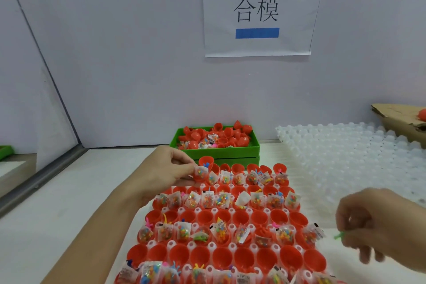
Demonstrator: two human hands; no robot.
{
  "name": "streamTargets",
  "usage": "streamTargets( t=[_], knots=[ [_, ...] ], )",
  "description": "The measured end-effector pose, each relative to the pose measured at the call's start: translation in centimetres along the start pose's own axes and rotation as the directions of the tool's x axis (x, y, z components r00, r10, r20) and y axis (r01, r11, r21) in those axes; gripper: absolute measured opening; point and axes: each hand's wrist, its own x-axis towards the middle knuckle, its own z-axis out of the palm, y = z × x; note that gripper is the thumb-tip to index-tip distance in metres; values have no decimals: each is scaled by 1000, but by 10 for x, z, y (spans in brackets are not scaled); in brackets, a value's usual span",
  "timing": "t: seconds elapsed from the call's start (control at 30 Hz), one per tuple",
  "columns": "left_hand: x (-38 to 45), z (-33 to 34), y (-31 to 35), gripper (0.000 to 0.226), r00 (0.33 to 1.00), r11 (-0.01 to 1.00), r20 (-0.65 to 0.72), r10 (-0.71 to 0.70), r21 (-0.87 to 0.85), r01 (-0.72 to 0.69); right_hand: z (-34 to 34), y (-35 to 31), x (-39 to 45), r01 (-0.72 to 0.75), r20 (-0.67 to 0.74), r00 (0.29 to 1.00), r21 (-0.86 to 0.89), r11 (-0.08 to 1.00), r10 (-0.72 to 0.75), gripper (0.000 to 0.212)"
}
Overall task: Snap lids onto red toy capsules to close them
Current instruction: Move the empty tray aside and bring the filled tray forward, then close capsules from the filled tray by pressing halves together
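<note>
Left hand (171,169) pinches a filled red capsule half (201,174) at the far-left corner of the white holding tray (232,245), thumb and fingertips curled round its rim; a red lid (205,160) sits just behind it. Right hand (378,223) is blurred off the tray's right edge, fingers curled, pinching a small green toy (339,235). The tray holds alternating rows: open halves stuffed with clear toy sachets, and empty red cups. None of the tray's capsules appears closed.

Handling judgement: the shells look like thin, light, rigid plastic, smooth and liable to slip; grip at the rim or girdle, not the dome. Sachets protrude above the rims and are likely to foul the snap seam unless tucked down.

Clearances: a green bin (253,145) of loose red halves stands just behind the tray; a stack of empty white trays (345,157) lies to the right, close beside. Bare table (69,214) to the left gives working room; the wall is near behind
</note>
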Motion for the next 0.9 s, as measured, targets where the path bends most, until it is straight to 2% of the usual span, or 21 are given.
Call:
streamTargets(
  t=[0.1,0.2,0.43,0.63,0.9],
  knots=[
    [0,0,0,6,1000,1000,9,-5,-19,5,-5,-11,-2,120,-64,991,100,988,-114,27],
    [0,1,0,6,1000,999,17,0,-34,0,4,-20,-2,152,-39,988,55,987,-150,40],
    [-2,1,3,7,1000,999,29,-1,-40,2,21,-37,-1,191,-107,975,-31,981,-193,24],
    [-8,7,12,8,998,996,58,33,-88,-27,27,-47,1,201,-133,968,-108,974,-215,29],
    [-15,16,24,7,992,988,84,91,-133,-79,18,-36,0,257,-247,933,-58,965,-263,46]
  ],
)
